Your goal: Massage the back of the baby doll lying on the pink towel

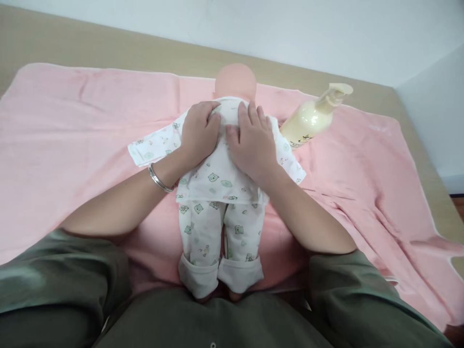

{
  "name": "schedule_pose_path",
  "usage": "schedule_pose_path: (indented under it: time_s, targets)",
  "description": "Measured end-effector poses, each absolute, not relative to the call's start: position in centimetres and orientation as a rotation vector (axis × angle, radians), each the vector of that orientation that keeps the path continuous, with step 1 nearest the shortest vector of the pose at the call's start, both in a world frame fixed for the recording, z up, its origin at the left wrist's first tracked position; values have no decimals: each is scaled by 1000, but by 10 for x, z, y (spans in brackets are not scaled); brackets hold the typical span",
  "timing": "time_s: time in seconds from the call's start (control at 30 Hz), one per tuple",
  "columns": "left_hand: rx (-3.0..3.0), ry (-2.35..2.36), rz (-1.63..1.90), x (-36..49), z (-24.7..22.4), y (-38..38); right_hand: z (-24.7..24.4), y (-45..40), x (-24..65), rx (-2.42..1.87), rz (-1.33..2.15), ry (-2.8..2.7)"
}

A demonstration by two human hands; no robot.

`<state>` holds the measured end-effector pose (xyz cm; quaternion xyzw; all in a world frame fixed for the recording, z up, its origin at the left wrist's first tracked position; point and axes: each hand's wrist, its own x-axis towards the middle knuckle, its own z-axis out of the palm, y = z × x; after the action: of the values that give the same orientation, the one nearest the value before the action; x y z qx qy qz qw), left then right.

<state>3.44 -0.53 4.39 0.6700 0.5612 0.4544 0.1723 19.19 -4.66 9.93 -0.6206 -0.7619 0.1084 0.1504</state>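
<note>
A baby doll lies on a pink blanket, its head away from me and its feet against my body. It wears a white printed top and matching trousers with turned-up cuffs. No face shows on the head. My left hand rests on the left of the top near the shoulder, fingers slightly bent. Flat on the right side of the top lies my right hand, fingers stretched out. Both hands touch the cloth without gripping it.
A pale yellow pump bottle is just right of the doll, beside its right sleeve. Under the blanket is a wood-coloured table, with a white wall behind it. The blanket is creased at the right.
</note>
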Motion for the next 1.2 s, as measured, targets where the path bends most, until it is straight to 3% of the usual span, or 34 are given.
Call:
schedule_pose_path:
  time_s: [0.17, 0.47, 0.67, 0.93, 1.2]
  targets:
    - [1859, 1602, 1255, 33, 44, -4, 99, -80, 177, -1612, 117, -2367]
    - [2043, 1595, 1128, 41, 58, -16, 102, -30, 201, -1732, 428, -2196]
    - [2018, 1591, 1122, 55, 57, -36, 110, -37, 201, -1800, 345, -2234]
    - [1955, 1544, 1164, 35, 53, -7, 121, -77, 185, -1768, 116, -2394]
    - [2020, 1590, 1154, 46, 56, -29, 105, -28, 211, -1679, 294, -2233]
